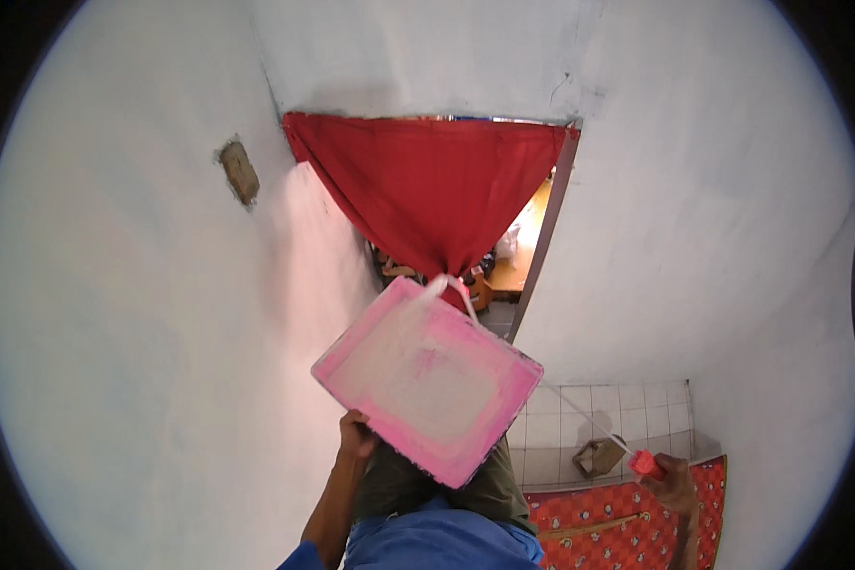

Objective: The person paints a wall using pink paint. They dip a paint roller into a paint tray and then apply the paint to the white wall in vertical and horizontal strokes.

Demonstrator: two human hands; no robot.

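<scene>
My left hand [356, 435] grips the near-left edge of a pink paint tray [489, 370], thumb on top. The tray is held tilted in front of my legs, its middle coated with whitish paint. At the lower right, my right hand [674, 484] is closed round the red handle of a paint roller [646, 465]. From the handle a thin pale rod runs up and left and passes behind the tray. A blurred white part shows at the tray's far edge; it looks like the roller's other end, but the link is hidden.
Whitish walls [142, 332] stand close on both sides. A red curtain [437, 180], gathered low, hangs in the doorway ahead. A red patterned mat [589, 518] lies on the lower right, beside white floor tiles [579, 408] and a small brownish object [598, 458].
</scene>
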